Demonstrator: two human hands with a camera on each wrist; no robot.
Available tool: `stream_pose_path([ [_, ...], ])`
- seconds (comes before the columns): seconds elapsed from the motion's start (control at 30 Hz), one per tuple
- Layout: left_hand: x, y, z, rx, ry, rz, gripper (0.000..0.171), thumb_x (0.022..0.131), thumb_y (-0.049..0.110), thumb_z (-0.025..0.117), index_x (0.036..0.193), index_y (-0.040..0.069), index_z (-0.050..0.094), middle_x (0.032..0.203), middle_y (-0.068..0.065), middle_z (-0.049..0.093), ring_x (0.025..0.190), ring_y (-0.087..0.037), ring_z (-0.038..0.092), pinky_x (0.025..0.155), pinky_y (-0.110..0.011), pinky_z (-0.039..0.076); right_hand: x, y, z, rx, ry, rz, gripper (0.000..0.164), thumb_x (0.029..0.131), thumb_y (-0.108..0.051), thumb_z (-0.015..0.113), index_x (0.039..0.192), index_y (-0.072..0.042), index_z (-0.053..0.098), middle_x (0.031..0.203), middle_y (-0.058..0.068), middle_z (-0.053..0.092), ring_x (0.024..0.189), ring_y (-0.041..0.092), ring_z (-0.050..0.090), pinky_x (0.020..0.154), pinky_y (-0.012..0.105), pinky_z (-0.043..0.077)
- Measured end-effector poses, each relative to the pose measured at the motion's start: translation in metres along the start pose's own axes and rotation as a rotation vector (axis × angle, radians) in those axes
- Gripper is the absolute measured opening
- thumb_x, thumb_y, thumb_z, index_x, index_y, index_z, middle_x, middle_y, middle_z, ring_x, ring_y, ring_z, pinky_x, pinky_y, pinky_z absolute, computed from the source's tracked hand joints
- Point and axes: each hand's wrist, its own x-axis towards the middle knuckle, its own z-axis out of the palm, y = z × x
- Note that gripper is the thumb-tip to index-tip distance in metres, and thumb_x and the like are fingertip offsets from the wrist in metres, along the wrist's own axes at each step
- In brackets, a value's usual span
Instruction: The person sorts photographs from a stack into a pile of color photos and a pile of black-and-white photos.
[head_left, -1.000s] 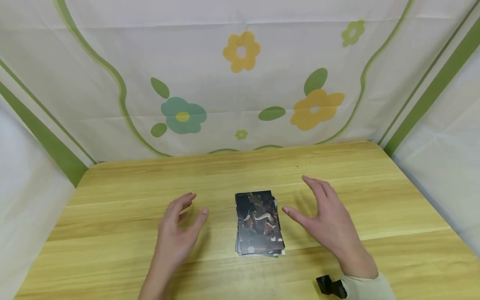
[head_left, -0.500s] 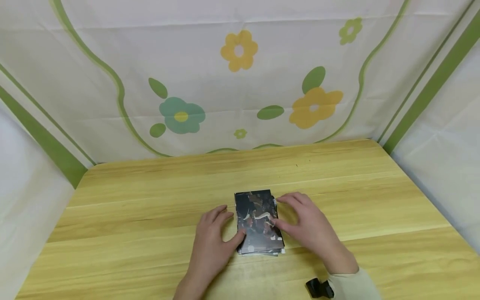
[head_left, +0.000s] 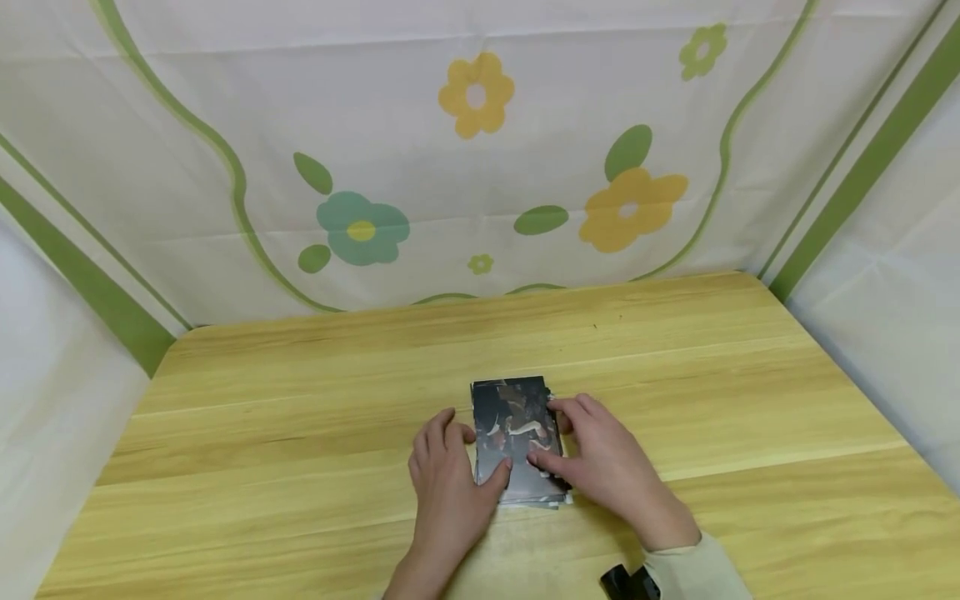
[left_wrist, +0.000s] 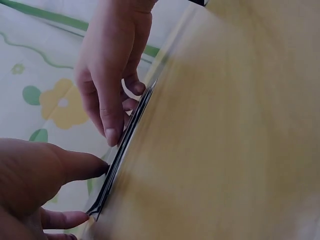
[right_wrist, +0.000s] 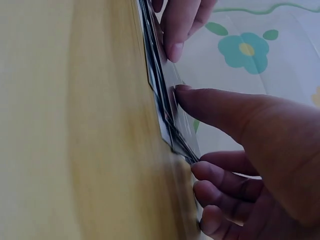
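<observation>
A loose stack of dark printed photo cards (head_left: 510, 415) lies on the wooden table, its edges uneven at the right and front. My left hand (head_left: 453, 483) pinches the stack's left side, thumb on the top card and fingers along the edge. From the other side my right hand (head_left: 611, 458) grips it the same way. In the left wrist view the left thumb (left_wrist: 82, 166) presses on the cards' face, and a fingertip meets the edge below. The right wrist view shows the right thumb (right_wrist: 210, 102) on top, with curled fingers against the corner, where the layers fan apart slightly.
The wood-grain table (head_left: 262, 400) runs back to a white cloth (head_left: 420, 150) printed with flowers. More cloth hangs at both sides. A black object (head_left: 630, 583) sits by the right cuff. Small dark specks mark the table's far part.
Both hands came inward from either side of the stack. The left moved right, the right moved left, and their thumbs now lie on the top card. The stack stays in about the same place.
</observation>
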Motion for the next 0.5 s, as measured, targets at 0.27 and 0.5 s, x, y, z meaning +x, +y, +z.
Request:
stream_pose_path([
  [0.27, -0.0008, 0.0018, 0.003, -0.114, 0.02, -0.058, 0.047, 0.074, 0.019, 0.095, 0.103, 0.005, 0.061, 0.158, -0.02, 0.044, 0.147, -0.045, 0.032, 0.117, -0.07, 0.028, -0.0006, -0.007, -0.0014, 0.035, 0.003, 0.08, 0.081, 0.082, -0.044, 0.093, 0.143, 0.001, 0.063, 0.104, 0.0, 0.066, 0.091, 0.015, 0.059, 0.088, 0.041, 0.058],
  [0.5, -0.0029, 0.0039, 0.0024, -0.129, 0.031, -0.084, 0.049, 0.072, 0.017, 0.097, 0.105, 0.004, 0.062, 0.157, -0.019, 0.045, 0.147, -0.044, 0.032, 0.117, -0.069, 0.028, 0.0003, -0.0105, 0.0008, 0.049, -0.003, 0.108, 0.085, 0.081, -0.04, 0.093, 0.146, 0.003, 0.06, 0.093, -0.004, 0.065, 0.084, 0.012, 0.057, 0.085, 0.04, 0.057],
])
